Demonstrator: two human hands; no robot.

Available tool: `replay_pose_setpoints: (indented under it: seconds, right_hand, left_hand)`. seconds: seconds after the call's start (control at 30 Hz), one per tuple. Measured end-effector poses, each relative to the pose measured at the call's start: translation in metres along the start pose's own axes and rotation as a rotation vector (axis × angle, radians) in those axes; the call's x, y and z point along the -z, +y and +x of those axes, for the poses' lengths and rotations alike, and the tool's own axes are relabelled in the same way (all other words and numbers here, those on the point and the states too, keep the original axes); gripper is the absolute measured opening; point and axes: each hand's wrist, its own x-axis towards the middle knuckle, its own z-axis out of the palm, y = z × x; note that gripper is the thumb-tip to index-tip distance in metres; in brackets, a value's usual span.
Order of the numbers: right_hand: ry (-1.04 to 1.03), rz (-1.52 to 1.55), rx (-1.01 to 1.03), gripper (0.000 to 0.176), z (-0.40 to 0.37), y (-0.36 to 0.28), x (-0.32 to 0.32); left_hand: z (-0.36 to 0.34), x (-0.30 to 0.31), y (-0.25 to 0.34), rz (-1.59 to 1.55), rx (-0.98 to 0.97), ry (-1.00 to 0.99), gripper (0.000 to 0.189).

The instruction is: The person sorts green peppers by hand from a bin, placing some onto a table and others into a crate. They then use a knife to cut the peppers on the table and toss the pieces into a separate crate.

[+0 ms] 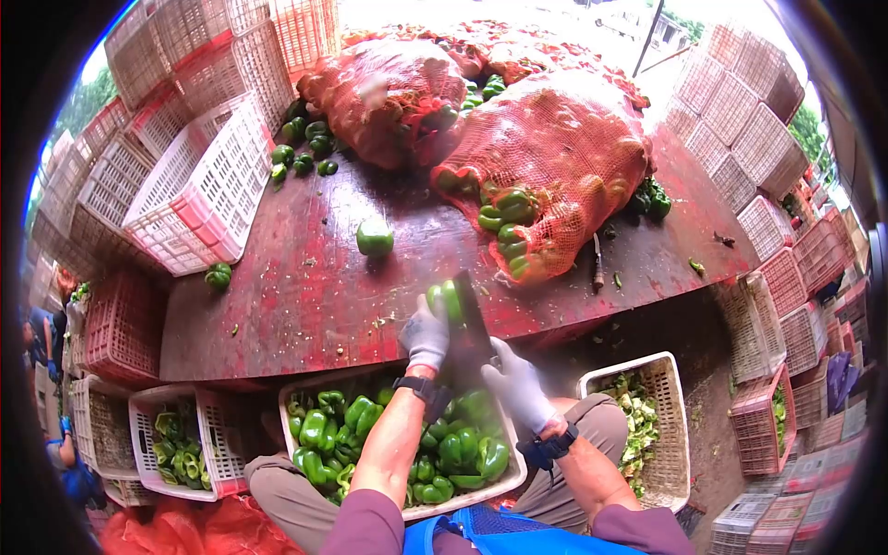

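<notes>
Green and glossy, a pepper (450, 301) sits at centre frame in my gloved left hand (425, 338), fingers curled around it. My gloved right hand (520, 384), just right of centre, is closed on a broad knife (474, 319), its blade beside the pepper; contact I can't tell. Cutting well calls for a firm hold, fingertips clear of the edge, and short, controlled strokes.
</notes>
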Motion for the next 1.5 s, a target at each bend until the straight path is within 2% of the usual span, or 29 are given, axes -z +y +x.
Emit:
replay_pose_setpoints:
  seconds: [0.13,0.23,0.27,0.37,0.47,0.5,0.53,0.6,0.63,0.67,0.7,0.73,0.77,0.8,0.87,0.93,0.97,1.07,1.13,1.2,1.27,1.33,1.5]
  right_hand:
    - [-0.043,-0.123,-0.019,0.048,0.003,-0.013,-0.003]
    - [-0.111,0.015,-0.078,0.045,0.025,-0.020,-0.001]
    - [-0.129,0.113,-0.001,0.043,0.039,-0.010,-0.005]
    - [-0.314,0.108,-0.205,0.041,0.081,-0.021,-0.012]
    - [-0.230,-0.177,-0.044,0.044,0.087,-0.010,-0.026]
    - [-0.169,-0.175,-0.003,0.047,0.083,-0.004,-0.029]
    - [-0.181,-0.013,-0.070,0.048,0.080,-0.007,-0.022]
    - [-0.103,0.162,-0.075,0.047,0.096,0.011,-0.021]
    - [-0.031,0.145,-0.081,0.047,0.103,0.010,-0.014]
    - [0.041,0.126,-0.088,0.046,0.109,0.009,-0.005]
    - [0.021,0.188,-0.099,0.044,0.111,-0.003,0.007]
    - [0.047,0.131,-0.011,0.043,0.116,-0.002,0.014]
    - [0.017,0.181,-0.046,0.044,0.120,0.002,0.015]
    - [-0.009,0.231,-0.080,0.044,0.121,0.005,0.015]
    - [0.065,0.183,0.086,0.045,0.108,0.000,0.009]
    - [0.110,0.095,0.117,0.053,0.101,0.016,-0.007]
    - [0.084,0.150,0.101,0.055,0.097,0.018,-0.014]
    - [-0.005,0.315,-0.004,0.062,0.078,-0.012,-0.021]
    - [-0.082,0.376,-0.078,0.062,0.064,-0.040,-0.026]
    - [-0.060,0.322,0.025,0.059,0.054,-0.052,-0.046]
    - [-0.142,0.436,-0.124,0.059,0.041,-0.075,-0.060]
    - [-0.187,0.380,-0.074,0.057,0.035,-0.079,-0.074]
    - [-0.220,0.146,0.042,0.049,0.049,-0.067,-0.094]
  left_hand:
    - [-0.002,0.004,0.006,0.047,0.031,-0.024,0.063]
    - [-0.003,0.006,0.009,0.042,0.027,-0.017,0.062]
    - [-0.002,0.005,0.008,0.036,0.033,-0.022,0.062]
    - [-0.003,0.005,0.005,0.008,0.040,-0.036,0.061]
    - [0.000,0.005,0.000,-0.056,0.071,-0.070,0.063]
    - [0.001,0.007,-0.003,-0.105,0.054,-0.079,0.064]
    - [0.004,0.009,-0.005,-0.154,0.038,-0.087,0.067]
    - [0.023,0.018,-0.012,-0.168,-0.062,0.034,0.066]
    - [0.036,0.025,-0.013,-0.176,-0.111,0.092,0.067]
    - [0.057,0.037,-0.019,-0.140,-0.176,0.208,0.074]
    - [0.084,0.047,-0.027,-0.018,-0.245,0.392,0.070]
    - [0.098,0.091,-0.012,0.213,-0.071,0.243,0.066]
    - [0.131,0.093,-0.033,0.302,-0.132,0.402,0.063]
    - [0.152,0.108,-0.038,0.358,-0.083,0.388,0.064]
    - [0.183,0.130,-0.049,0.536,-0.058,0.239,0.069]
    - [0.215,0.134,-0.066,0.177,0.070,-0.058,0.074]
    - [0.221,0.132,-0.066,0.253,0.014,-0.083,0.077]
    - [0.191,0.128,-0.049,0.273,-0.012,-0.181,0.074]
    - [0.162,0.105,-0.074,0.030,0.019,-0.036,0.067]
    - [0.123,0.103,-0.083,-0.085,0.113,-0.008,0.069]
    - [0.094,0.098,-0.095,-0.083,0.120,0.024,0.069]
    - [0.078,0.088,-0.101,-0.161,0.100,0.095,0.065]
    - [0.073,0.089,-0.096,-0.122,0.093,0.115,0.063]
